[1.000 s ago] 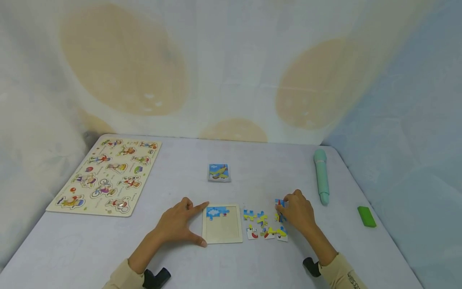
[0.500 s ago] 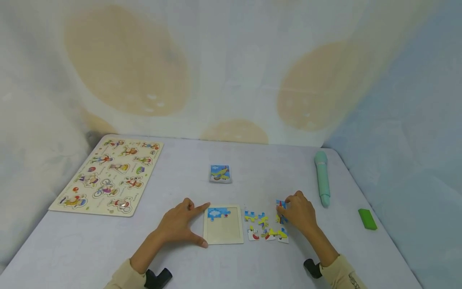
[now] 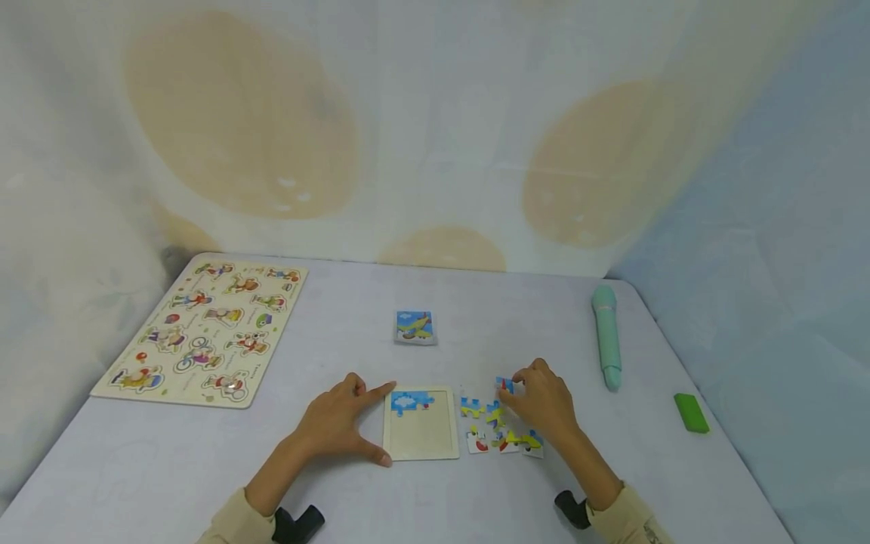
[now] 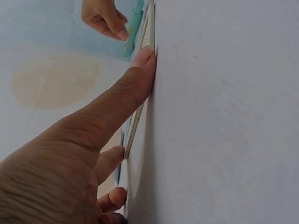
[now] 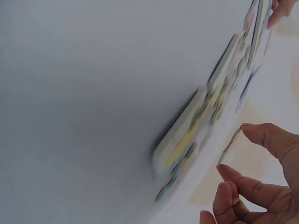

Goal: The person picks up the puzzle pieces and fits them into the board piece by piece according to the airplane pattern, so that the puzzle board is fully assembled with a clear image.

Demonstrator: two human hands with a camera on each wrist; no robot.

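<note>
Straight and spread, the thumb and index finger of my left hand [image 3: 336, 419] touch the left corners of a small wooden puzzle tray [image 3: 423, 458]. Joined blue sky pieces [image 3: 409, 400] lie along the tray's upper left. My right hand [image 3: 545, 400] pinches a blue and red puzzle piece [image 3: 504, 384] between thumb and fingers, over the loose pieces. In the right wrist view the held puzzle piece [image 5: 229, 147] shows edge-on, raised off the tabletop. Several loose puzzle pieces [image 3: 478, 441], yellow, white and blue, lie right of the tray.
A small square airplane picture [image 3: 414, 328] lies behind the tray. To the left is a large cream puzzle board [image 3: 211, 332] with cartoon figures. A mint-green stick-shaped object [image 3: 607, 336] and a green block [image 3: 691, 412] lie at the right, on the white-covered table [image 3: 353, 317].
My right hand has moved left with the blue and red piece, from the right end of the loose pieces to above their middle. My left hand stays at the tray.
</note>
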